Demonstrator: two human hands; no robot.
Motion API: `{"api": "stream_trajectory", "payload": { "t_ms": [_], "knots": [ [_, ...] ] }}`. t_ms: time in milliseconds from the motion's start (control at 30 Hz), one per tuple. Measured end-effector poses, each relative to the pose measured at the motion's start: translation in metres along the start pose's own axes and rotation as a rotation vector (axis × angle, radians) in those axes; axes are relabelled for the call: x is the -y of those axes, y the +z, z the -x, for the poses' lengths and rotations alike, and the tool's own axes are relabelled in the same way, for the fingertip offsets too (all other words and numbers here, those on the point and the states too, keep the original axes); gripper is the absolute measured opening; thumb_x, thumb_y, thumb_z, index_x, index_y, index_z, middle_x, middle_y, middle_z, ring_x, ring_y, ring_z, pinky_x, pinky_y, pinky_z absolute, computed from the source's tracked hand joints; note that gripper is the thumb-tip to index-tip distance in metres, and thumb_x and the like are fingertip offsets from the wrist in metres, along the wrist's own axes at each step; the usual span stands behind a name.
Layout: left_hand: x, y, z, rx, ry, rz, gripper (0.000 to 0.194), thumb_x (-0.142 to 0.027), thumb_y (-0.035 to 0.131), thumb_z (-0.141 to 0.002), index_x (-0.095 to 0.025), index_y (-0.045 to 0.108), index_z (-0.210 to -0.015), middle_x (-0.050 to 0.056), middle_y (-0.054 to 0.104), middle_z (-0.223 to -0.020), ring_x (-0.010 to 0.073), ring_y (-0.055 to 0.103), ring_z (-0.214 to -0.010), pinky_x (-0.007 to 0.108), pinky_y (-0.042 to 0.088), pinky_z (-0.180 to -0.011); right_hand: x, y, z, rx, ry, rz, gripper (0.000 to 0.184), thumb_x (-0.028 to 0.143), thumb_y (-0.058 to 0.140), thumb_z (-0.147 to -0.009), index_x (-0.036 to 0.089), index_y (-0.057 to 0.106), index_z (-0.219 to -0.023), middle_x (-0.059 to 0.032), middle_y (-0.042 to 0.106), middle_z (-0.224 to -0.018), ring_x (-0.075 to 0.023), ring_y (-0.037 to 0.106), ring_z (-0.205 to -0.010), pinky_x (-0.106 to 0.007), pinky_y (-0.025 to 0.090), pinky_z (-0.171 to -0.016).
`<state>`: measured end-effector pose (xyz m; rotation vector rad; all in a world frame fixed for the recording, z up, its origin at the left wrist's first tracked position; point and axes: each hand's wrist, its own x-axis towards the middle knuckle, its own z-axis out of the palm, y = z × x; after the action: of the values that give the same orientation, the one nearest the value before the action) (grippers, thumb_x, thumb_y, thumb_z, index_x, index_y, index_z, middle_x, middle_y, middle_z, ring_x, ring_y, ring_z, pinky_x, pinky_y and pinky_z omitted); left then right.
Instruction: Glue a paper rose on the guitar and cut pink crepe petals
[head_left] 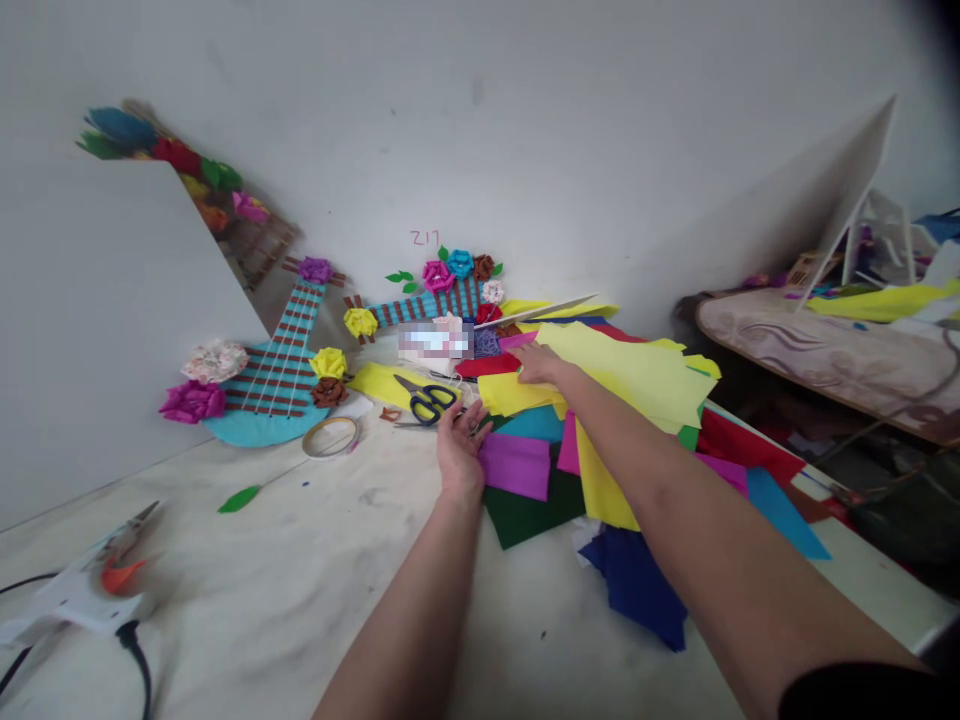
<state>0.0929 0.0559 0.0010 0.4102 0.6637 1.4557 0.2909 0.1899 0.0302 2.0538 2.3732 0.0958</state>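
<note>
My left hand (460,448) is palm up at the left edge of a pile of coloured sheets, fingers apart and slightly bent, close to a purple sheet (517,465). Just behind its fingertips lie dark-handled scissors (429,401) on a yellow strip (373,383). My right hand (537,362) reaches into the back of the pile with spread fingers, over a yellow sheet (504,393) and a pink one. Beside it, a broad pale yellow sheet (637,370) covers much of the heap. Whether the sheets are felt or paper, I cannot tell.
Two blue guitar-shaped crafts with flowers (270,390) (427,305) lean at the back. A tape roll (330,437) and a green leaf on a stem (240,499) lie left. A hot glue gun (105,590) with cables is front left. A patterned cushioned surface (825,350) stands right.
</note>
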Motion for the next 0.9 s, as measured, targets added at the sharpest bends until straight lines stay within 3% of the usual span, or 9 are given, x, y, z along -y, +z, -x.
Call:
{"api": "stream_trajectory", "payload": {
  "t_ms": [167, 333, 467, 600, 800, 900],
  "knots": [
    [0.0, -0.006, -0.005, 0.035, 0.007, 0.035, 0.029, -0.039, 0.039, -0.081, -0.017, 0.051, -0.097, 0.014, 0.064, -0.101, 0.0198, 0.062, -0.083, 0.036, 0.046, -0.078, 0.0, -0.006, 0.001, -0.011, -0.06, 0.047, 0.042, 0.026, 0.061, -0.065, 0.021, 0.063, -0.107, -0.0111, 0.055, -0.118, -0.0309, 0.044, -0.114, -0.038, 0.037, -0.092],
    [0.001, -0.006, -0.004, 0.058, 0.011, 0.018, 0.031, -0.04, 0.038, -0.083, -0.017, 0.052, -0.098, 0.014, 0.064, -0.103, 0.0196, 0.062, -0.085, 0.035, 0.046, -0.077, -0.008, -0.009, 0.003, -0.034, -0.119, -0.003, 0.021, 0.016, 0.058, -0.064, 0.021, 0.066, -0.083, -0.0048, 0.062, -0.104, -0.0223, 0.053, -0.099, -0.029, 0.041, -0.084],
    [0.003, -0.006, -0.004, 0.061, 0.016, -0.005, 0.033, -0.042, 0.039, -0.083, -0.017, 0.052, -0.099, 0.015, 0.063, -0.103, 0.0203, 0.061, -0.089, 0.034, 0.045, -0.078, -0.011, -0.005, 0.003, -0.022, -0.083, -0.015, 0.025, 0.016, 0.055, -0.068, 0.023, 0.066, -0.089, -0.0032, 0.066, -0.096, -0.021, 0.056, -0.093, -0.027, 0.043, -0.076],
    [0.005, -0.007, -0.006, 0.056, 0.012, -0.002, 0.035, -0.045, 0.038, -0.084, -0.017, 0.053, -0.099, 0.015, 0.063, -0.104, 0.0209, 0.061, -0.091, 0.035, 0.045, -0.079, -0.004, 0.0, -0.001, -0.065, -0.117, 0.002, 0.034, 0.022, 0.054, -0.075, 0.023, 0.063, -0.108, -0.0057, 0.064, -0.109, -0.024, 0.053, -0.102, -0.032, 0.041, -0.085],
    [0.005, -0.008, -0.007, 0.058, 0.004, 0.0, 0.039, -0.049, 0.037, -0.085, -0.016, 0.054, -0.1, 0.016, 0.063, -0.106, 0.0216, 0.061, -0.093, 0.035, 0.046, -0.079, 0.004, 0.002, -0.01, -0.081, -0.103, 0.008, 0.025, 0.025, 0.052, -0.081, 0.02, 0.07, -0.098, -0.0086, 0.065, -0.107, -0.0261, 0.053, -0.106, -0.035, 0.04, -0.09],
    [0.005, -0.008, -0.006, 0.049, 0.002, -0.002, 0.041, -0.05, 0.036, -0.085, -0.016, 0.054, -0.1, 0.015, 0.063, -0.105, 0.0213, 0.061, -0.093, 0.035, 0.046, -0.078, 0.004, 0.003, -0.01, -0.083, -0.088, -0.018, 0.028, 0.029, 0.049, -0.084, 0.022, 0.068, -0.103, -0.0072, 0.064, -0.111, -0.0238, 0.056, -0.104, -0.033, 0.041, -0.089]
  ]
}}
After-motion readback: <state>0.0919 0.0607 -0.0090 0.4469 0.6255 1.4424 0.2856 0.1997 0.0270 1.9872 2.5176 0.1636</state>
